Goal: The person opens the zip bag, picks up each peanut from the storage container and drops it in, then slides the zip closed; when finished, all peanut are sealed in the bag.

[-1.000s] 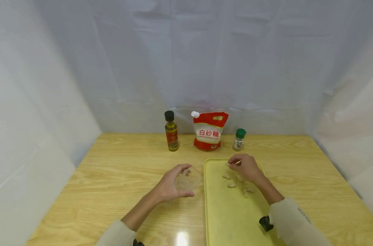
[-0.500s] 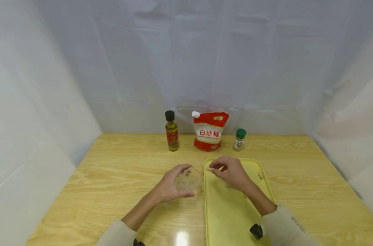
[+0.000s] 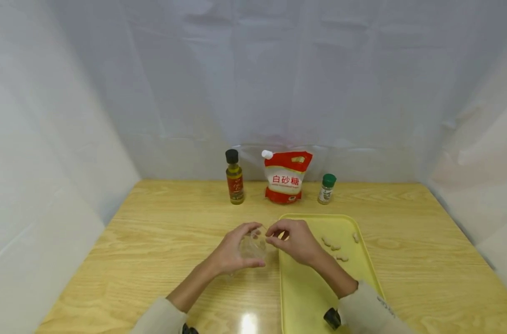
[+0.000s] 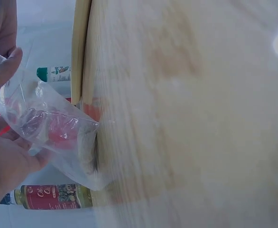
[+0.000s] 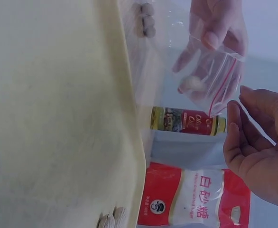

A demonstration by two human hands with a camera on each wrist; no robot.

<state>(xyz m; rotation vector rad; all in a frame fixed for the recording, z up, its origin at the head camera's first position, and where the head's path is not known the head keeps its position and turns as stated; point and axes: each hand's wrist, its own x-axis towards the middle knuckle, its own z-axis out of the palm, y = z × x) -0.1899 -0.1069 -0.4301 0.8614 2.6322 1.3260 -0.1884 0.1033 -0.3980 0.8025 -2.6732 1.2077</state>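
Observation:
My left hand holds a clear zip bag with its mouth spread, thumb and fingers around it. Peanuts lie at the bottom of the bag, which reaches down to the table. A pale peanut shows higher up inside the bag, apart from the fingers. At the bag's mouth is my right hand, its thumb and forefinger slightly parted with nothing visible between them. Several more peanuts are scattered on the yellow tray, to the right of the bag.
Along the back of the wooden table stand an olive oil bottle, a red and white sugar pouch and a green-capped spice jar. White sheeting hangs behind and at both sides.
My right hand has moved left from the tray to the bag's mouth, carrying a pinched peanut, and has let it go. The left hand and bag have stayed nearly in place.

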